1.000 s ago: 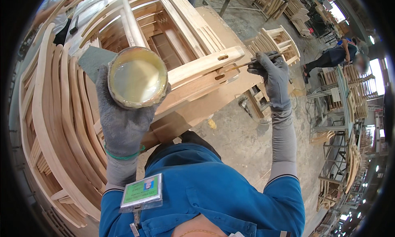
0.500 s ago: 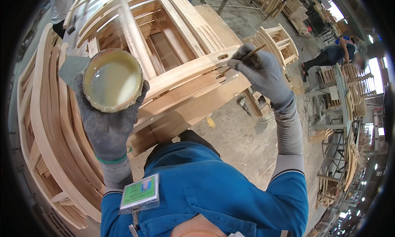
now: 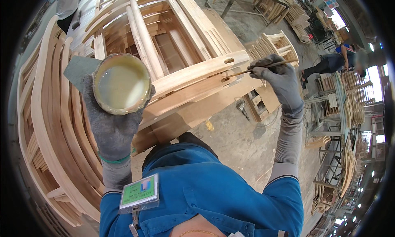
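Left hand (image 3: 111, 130): fingers grasping cup (image 3: 122, 84).
Right hand (image 3: 283, 81): fingers grasping stick (image 3: 238, 74), tip at lower rail (image 3: 191, 91).
Curved frames (image 3: 37, 101): left of cup.
Badge (image 3: 140, 191): green, printed.

Between my left hand (image 3: 113, 128) and right hand (image 3: 280, 82), brown cardboard (image 3: 226, 31) bears pale wooden frames (image 3: 201, 74). Beyond my left hand, a pale tabletop (image 3: 85, 15) carries a dark tool (image 3: 76, 19). Nearer me than my right, a yellow patch (image 3: 209, 125) marks the concrete floor (image 3: 234, 144).
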A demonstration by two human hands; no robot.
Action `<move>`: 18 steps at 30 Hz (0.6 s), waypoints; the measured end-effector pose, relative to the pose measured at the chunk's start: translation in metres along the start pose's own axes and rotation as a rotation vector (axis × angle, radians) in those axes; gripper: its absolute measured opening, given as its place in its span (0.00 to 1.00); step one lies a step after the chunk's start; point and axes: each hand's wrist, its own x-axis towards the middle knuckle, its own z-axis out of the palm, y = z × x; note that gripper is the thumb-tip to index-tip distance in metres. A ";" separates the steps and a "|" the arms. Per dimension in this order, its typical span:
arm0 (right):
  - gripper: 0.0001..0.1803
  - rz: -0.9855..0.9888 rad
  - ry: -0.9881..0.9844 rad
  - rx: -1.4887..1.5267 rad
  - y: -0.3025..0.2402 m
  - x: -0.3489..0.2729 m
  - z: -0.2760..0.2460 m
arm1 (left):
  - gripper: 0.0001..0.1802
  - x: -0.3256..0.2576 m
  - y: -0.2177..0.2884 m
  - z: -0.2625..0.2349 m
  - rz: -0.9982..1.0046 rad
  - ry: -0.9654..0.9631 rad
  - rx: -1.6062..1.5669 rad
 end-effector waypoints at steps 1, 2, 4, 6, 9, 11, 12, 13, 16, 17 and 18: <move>0.09 -0.036 -0.011 0.015 -0.007 -0.002 0.003 | 0.30 0.000 -0.001 0.002 -0.023 0.031 -0.011; 0.09 -0.082 0.025 -0.051 -0.020 -0.007 0.009 | 0.30 0.000 -0.002 0.003 -0.045 0.062 -0.022; 0.09 -0.188 0.081 -0.162 -0.052 -0.023 0.033 | 0.30 -0.002 -0.008 0.005 -0.028 0.103 0.010; 0.08 -0.390 0.028 0.020 -0.067 -0.038 0.059 | 0.29 -0.005 -0.012 0.001 -0.034 0.078 0.001; 0.09 -0.567 -0.126 0.163 -0.070 -0.037 0.089 | 0.27 -0.001 -0.016 0.005 -0.123 -0.014 -0.058; 0.09 -0.517 -0.188 0.164 -0.073 -0.036 0.107 | 0.27 -0.005 -0.012 0.013 -0.170 0.064 -0.043; 0.10 -0.468 -0.209 0.162 -0.074 -0.034 0.111 | 0.25 -0.007 -0.010 0.015 -0.153 0.062 -0.061; 0.10 -0.419 -0.229 0.159 -0.073 -0.032 0.115 | 0.24 -0.009 -0.007 0.016 -0.137 0.059 -0.079; 0.08 -0.282 -0.283 0.299 -0.065 -0.018 0.120 | 0.22 -0.013 0.002 0.015 -0.118 0.065 -0.133; 0.07 -0.212 -0.258 0.459 -0.065 -0.014 0.124 | 0.22 -0.015 0.004 0.013 -0.116 0.069 -0.150; 0.07 -0.139 -0.234 0.617 -0.064 -0.009 0.129 | 0.22 -0.016 0.007 0.010 -0.111 0.072 -0.167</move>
